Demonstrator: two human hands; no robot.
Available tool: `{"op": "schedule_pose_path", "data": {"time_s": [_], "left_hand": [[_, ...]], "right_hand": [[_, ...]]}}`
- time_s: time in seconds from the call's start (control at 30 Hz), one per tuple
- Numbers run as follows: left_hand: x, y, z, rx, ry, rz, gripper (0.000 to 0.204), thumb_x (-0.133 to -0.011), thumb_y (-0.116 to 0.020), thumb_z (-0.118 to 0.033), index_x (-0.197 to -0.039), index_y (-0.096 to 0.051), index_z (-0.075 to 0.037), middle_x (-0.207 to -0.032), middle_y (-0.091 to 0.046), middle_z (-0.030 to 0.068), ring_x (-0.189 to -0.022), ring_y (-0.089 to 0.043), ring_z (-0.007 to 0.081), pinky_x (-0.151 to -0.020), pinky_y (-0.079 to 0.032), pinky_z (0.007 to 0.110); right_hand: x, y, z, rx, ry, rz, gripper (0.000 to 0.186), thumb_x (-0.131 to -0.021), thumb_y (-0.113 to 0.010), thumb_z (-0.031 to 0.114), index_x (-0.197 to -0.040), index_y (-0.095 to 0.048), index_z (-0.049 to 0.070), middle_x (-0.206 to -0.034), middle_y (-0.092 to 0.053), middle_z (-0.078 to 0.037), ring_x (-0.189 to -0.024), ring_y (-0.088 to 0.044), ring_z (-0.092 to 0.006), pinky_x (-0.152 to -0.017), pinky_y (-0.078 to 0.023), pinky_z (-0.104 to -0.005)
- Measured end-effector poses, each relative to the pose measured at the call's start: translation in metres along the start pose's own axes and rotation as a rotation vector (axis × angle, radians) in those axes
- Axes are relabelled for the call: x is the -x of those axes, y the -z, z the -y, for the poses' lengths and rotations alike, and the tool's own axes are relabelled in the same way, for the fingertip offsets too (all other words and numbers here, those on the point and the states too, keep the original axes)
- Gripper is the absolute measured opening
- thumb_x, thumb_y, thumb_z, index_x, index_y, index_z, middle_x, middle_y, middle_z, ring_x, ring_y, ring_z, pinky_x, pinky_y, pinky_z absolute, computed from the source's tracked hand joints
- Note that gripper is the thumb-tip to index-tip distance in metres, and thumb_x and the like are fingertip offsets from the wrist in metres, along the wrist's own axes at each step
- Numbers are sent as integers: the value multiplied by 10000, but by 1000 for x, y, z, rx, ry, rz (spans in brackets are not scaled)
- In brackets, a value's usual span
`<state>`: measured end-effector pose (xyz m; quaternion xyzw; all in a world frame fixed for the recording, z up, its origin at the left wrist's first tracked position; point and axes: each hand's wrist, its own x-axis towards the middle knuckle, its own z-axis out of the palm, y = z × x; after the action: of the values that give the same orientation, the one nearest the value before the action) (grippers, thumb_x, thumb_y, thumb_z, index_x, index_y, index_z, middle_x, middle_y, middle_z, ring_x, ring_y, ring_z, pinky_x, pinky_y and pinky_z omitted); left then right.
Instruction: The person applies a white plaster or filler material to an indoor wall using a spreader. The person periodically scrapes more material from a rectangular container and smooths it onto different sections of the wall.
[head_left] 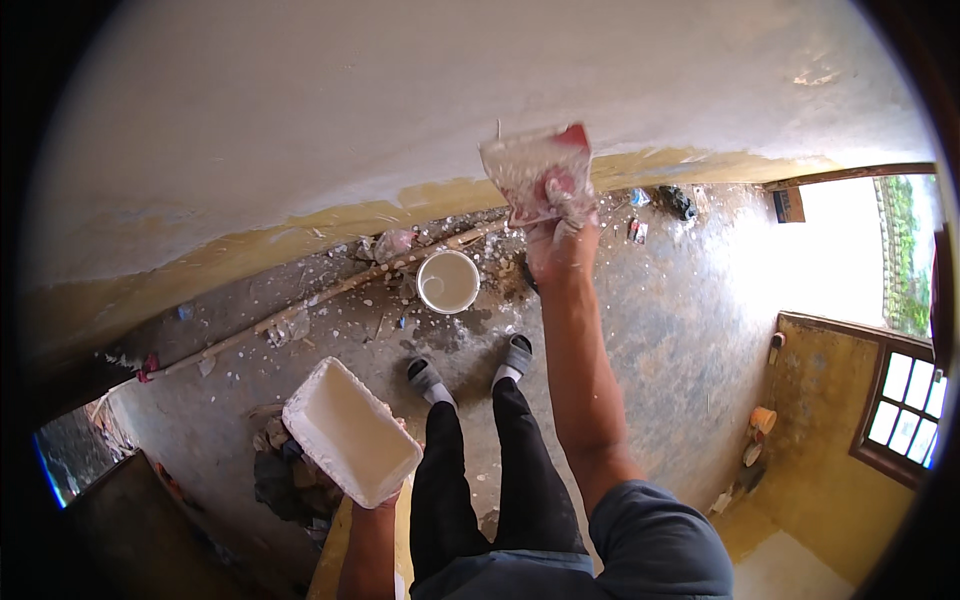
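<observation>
My right hand [562, 232], arm stretched forward, grips a flat red plastering float [535, 175] coated in white plaster. Smears of plaster cover the fingers. The float is in front of the wall [330, 120], near the lower edge of its pale coat; whether it touches the wall I cannot tell. At lower left, my left hand [382, 503] supports a rectangular tub [305, 395] from below, its fingertips showing at the right side. Off-white plaster [355, 430] lies inside the tub, and its rim is crusted. Most of the left hand is hidden under it.
On the floor ahead of my sandalled feet stands a round white bucket [447, 311]. A long wooden pole [330, 292] lies along the wall's base among plaster crumbs and litter. A black bag [677, 203] sits farther right, near a bright doorway [825, 260]. Dark cloth [285, 487] lies left.
</observation>
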<state>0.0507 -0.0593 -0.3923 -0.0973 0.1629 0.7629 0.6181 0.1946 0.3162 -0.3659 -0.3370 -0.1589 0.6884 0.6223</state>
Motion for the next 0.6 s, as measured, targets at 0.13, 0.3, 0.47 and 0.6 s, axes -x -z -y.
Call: {"op": "schedule_pose_path", "data": {"time_s": [0.13, 0.3, 0.47, 0.6], "left_hand": [[-12, 18, 4, -10, 49, 75, 644, -927, -526, -475, -1472, -294, -223, -1502, -302, 129, -1312, -396, 371, -976, -385, 691], [0, -1, -4, 3, 62, -37, 627, -943, -493, -472, -1480, -284, -223, -1517, -281, 126, -1330, -377, 376, -1023, -310, 700], [8, 4, -5, 77, 18, -44, 636, -943, -492, -475, -1482, -281, -211, -1518, -280, 131, -1334, -373, 381, -1026, -297, 702], [5, 6, -6, 63, 25, -52, 643, -940, -497, -478, -1482, -281, -209, -1515, -284, 132, -1335, -372, 382, -1019, -306, 702]], "right_hand": [[-76, 133, -92, -169, -285, -524, 167, -879, -554, -20, -1036, -571, 35, -963, -603, -74, -808, -609, -219, -724, -564, -437], [-99, 96, -115, -102, -233, -375, 163, -868, -548, -18, -1022, -546, 36, -931, -562, -85, -848, -602, -231, -845, -544, -513], [-60, 2, -69, -103, -190, -396, 190, -857, -577, -17, -1034, -540, 40, -958, -540, -73, -871, -573, -209, -851, -537, -482], [-30, -47, -24, -106, -99, -269, 234, -850, -591, -19, -1066, -532, 51, -969, -527, -56, -874, -543, -192, -875, -524, -431]]}}
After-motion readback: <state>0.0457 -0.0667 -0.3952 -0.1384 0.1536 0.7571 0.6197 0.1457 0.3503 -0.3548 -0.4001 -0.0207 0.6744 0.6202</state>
